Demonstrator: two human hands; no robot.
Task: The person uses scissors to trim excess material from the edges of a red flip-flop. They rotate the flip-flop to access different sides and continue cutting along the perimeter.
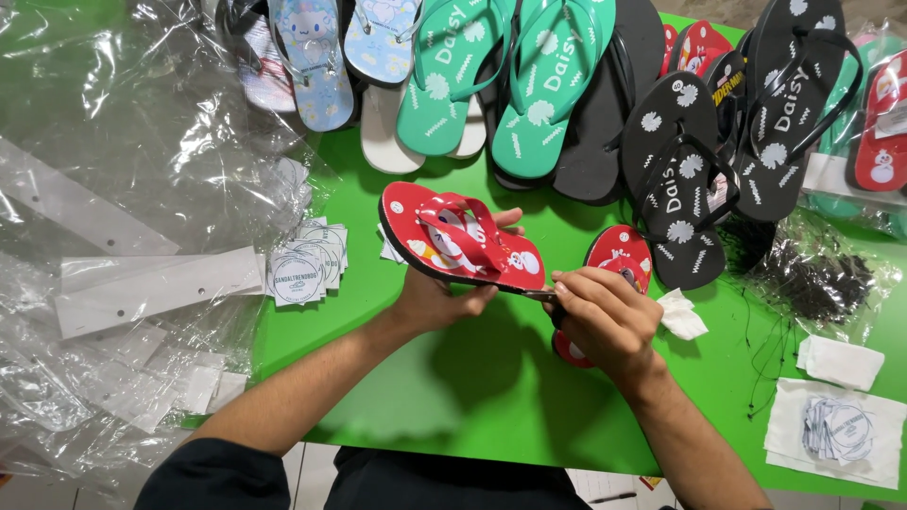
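Red sandal (463, 241) held just above the green surface (472, 397), cupped from beneath in the left hand (436, 300), grip closed around its sole. Right hand (605, 321) pinched tight on a small dark tool (540, 295) touching the sandal's heel end, over a second red sandal (619, 257). Round tags (304, 269) to the left, near clear bags (113, 189); black sandals (682, 179) behind.
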